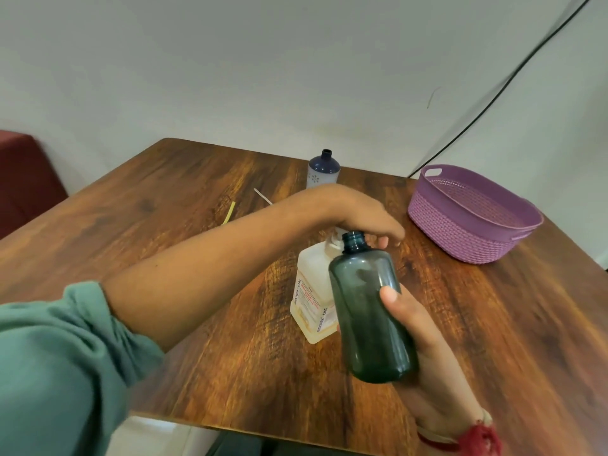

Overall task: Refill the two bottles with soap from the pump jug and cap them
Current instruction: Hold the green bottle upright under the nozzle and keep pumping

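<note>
My right hand grips a dark green see-through bottle, uncapped and tilted, with its open neck up against the pump head of the jug. The clear square pump jug stands on the table behind the bottle, with a little yellowish liquid at its bottom. My left hand lies palm down on top of the jug's pump, fingers stretched out over it; the pump head is mostly hidden under the hand. A second bottle, blue on top and white below, stands uncapped at the far edge of the table.
The wooden table ends close to me at the bottom. A purple woven basket sits at the right. A yellow tube and a thin white tube lie at the back. A black cable runs down the wall.
</note>
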